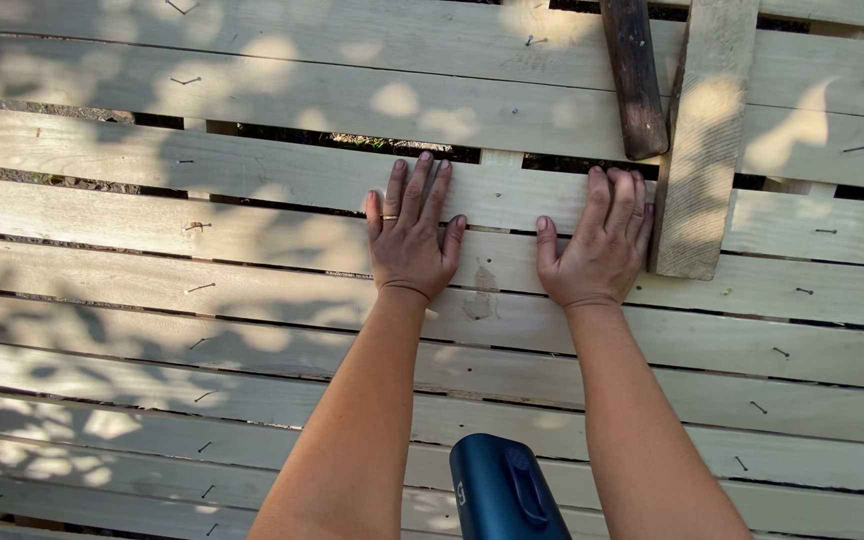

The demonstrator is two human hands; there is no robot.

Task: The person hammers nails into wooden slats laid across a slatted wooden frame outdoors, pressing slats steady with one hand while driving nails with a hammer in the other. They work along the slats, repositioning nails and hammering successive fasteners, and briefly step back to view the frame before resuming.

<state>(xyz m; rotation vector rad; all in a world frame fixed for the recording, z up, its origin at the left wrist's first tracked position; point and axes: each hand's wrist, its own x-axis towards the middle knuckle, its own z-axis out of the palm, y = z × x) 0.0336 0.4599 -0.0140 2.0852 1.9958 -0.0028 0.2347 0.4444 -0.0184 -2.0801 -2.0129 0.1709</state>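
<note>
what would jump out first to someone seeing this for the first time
Two bare hands pressed flat side by side in the middle of the view: the left hand, with a ring, and the right hand, both on a pale wooden plank of a slatted panel dotted with nails. Next, a short wooden piece lies across the slats beside the right hand, with a dark worn handle above it. A dark blue tool sits at the bottom edge between the forearms.

Both hands lie on the slats; short board right, handle behind.
</note>
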